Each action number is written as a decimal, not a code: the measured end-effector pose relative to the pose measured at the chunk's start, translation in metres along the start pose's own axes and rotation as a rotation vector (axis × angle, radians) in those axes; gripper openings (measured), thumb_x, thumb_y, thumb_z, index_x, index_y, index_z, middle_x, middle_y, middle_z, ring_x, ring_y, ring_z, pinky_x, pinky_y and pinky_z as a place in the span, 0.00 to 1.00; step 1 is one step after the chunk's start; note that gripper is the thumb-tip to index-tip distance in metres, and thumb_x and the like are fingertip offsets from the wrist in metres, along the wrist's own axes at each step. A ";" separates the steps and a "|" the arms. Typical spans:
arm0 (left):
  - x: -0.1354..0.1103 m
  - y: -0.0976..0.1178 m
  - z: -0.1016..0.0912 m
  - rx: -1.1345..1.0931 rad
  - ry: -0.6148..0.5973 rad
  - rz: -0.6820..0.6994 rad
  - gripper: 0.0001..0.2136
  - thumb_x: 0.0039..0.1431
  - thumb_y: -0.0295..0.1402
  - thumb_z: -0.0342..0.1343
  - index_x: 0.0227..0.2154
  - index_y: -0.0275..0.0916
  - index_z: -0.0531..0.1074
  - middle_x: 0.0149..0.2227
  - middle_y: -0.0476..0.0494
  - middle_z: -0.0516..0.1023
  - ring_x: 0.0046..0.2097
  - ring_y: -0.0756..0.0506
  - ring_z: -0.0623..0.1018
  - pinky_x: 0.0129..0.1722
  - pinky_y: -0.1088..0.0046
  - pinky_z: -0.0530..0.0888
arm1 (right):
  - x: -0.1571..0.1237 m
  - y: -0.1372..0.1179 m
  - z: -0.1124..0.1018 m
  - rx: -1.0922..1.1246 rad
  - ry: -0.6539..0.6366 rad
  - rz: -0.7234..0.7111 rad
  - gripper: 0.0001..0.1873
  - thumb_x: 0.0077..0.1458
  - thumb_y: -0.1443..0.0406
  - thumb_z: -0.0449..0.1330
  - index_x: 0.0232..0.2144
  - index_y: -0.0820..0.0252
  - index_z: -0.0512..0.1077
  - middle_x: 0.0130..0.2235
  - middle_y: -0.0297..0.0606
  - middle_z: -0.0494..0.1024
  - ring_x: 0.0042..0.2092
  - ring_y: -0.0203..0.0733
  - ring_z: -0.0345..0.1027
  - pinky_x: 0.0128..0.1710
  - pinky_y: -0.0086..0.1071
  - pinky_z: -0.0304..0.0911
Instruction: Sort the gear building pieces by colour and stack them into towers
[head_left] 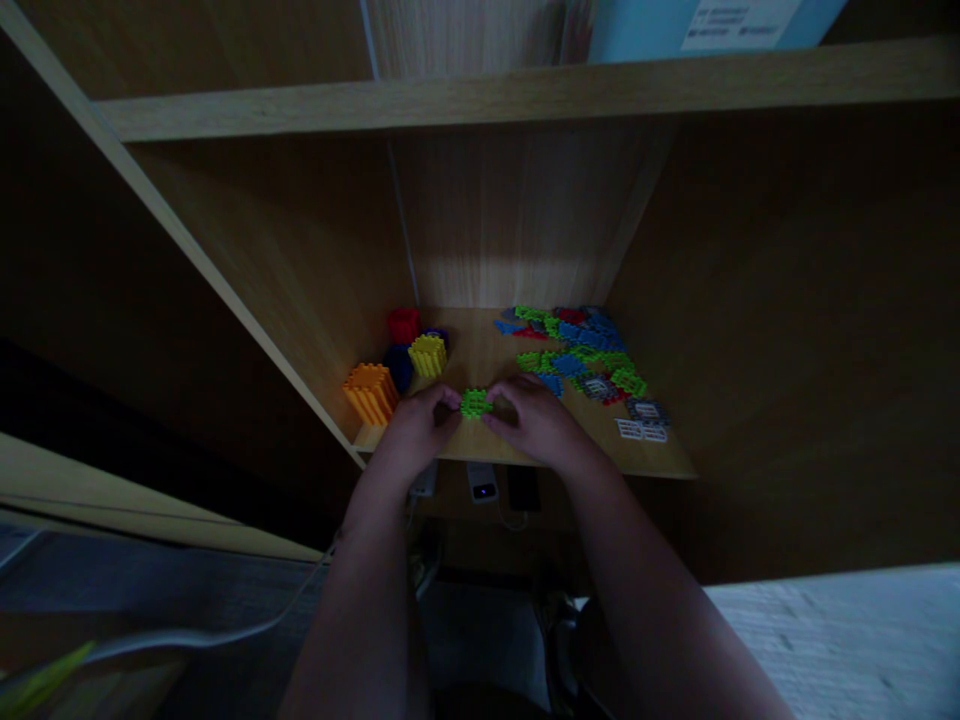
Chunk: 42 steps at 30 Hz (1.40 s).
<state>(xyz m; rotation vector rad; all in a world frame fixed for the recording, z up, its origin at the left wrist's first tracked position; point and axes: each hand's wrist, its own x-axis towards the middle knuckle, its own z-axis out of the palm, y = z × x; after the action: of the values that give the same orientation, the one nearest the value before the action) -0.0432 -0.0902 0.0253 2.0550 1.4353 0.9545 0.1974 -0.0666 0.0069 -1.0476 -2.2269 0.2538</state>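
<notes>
A small bright green interlocking plastic building piece is held between my two hands, just over the front part of the shelf. My left hand pinches its left edge with thumb and fingertips. On the opposite edge, my right hand grips it the same way. Left of my hands stand an orange built block, a yellow one, a red one and a dark blue one. To the right lies a loose pile of flat green, blue, red and grey pieces.
White window-like pieces lie near the front right of the shelf. Beneath it are a white device with a lit display and a dark flat device with a cable. Overhead, an upper shelf edge carries a light blue box.
</notes>
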 end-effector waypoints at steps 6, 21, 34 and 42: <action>0.000 -0.001 0.000 0.001 -0.005 0.003 0.06 0.66 0.29 0.59 0.42 0.43 0.78 0.46 0.45 0.87 0.49 0.40 0.86 0.55 0.60 0.81 | 0.000 0.000 -0.001 -0.014 -0.013 0.002 0.10 0.65 0.64 0.70 0.47 0.52 0.76 0.48 0.40 0.84 0.55 0.54 0.75 0.59 0.48 0.68; 0.000 -0.001 0.001 -0.005 0.008 0.019 0.07 0.66 0.28 0.58 0.43 0.44 0.78 0.46 0.45 0.87 0.49 0.41 0.86 0.54 0.62 0.81 | 0.000 -0.002 -0.002 -0.008 -0.004 0.001 0.12 0.65 0.65 0.70 0.48 0.53 0.75 0.50 0.42 0.84 0.54 0.54 0.76 0.59 0.48 0.69; 0.000 0.000 0.000 -0.021 0.015 0.014 0.08 0.61 0.28 0.60 0.42 0.43 0.77 0.42 0.46 0.85 0.45 0.42 0.85 0.51 0.64 0.81 | 0.001 -0.001 -0.001 0.001 -0.012 0.000 0.12 0.66 0.65 0.70 0.49 0.53 0.76 0.51 0.42 0.84 0.56 0.54 0.76 0.59 0.48 0.69; 0.000 0.001 0.000 -0.031 0.008 0.010 0.07 0.61 0.28 0.60 0.42 0.43 0.77 0.43 0.46 0.85 0.46 0.42 0.85 0.52 0.63 0.81 | 0.002 -0.001 0.000 0.002 -0.017 -0.004 0.11 0.66 0.64 0.69 0.50 0.52 0.76 0.51 0.42 0.84 0.56 0.54 0.76 0.60 0.49 0.69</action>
<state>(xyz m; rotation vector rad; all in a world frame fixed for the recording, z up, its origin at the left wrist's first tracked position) -0.0426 -0.0901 0.0257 2.0401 1.4062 0.9842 0.1961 -0.0664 0.0086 -1.0432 -2.2431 0.2643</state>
